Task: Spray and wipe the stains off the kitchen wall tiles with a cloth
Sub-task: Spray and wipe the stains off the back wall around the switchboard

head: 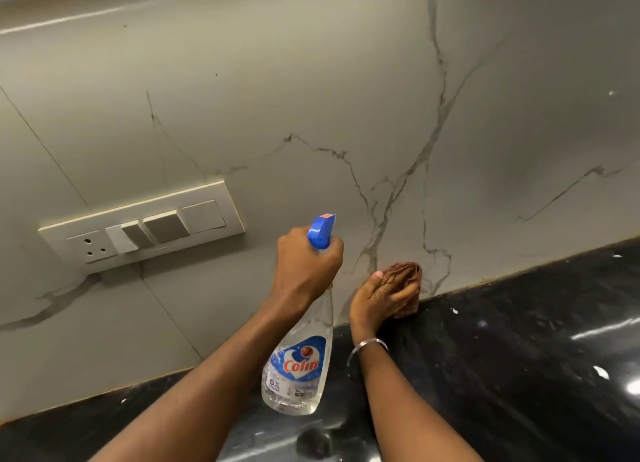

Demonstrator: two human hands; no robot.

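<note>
Our L hand [306, 264] was just right of the switch plate [142, 226], fingers wrapped tight round the spray bottle [298, 364], blue top facing the wall tiles [311, 98]. Further right of the plate & lower, our R hand [377, 302] gripped the brown cloth [408, 274], touching the tiles by the black counter [519, 340].

Clear spray bottle [298, 357] faces veined wall tiles [311, 98]; bunched brown cloth [408, 278] at their base.
</note>
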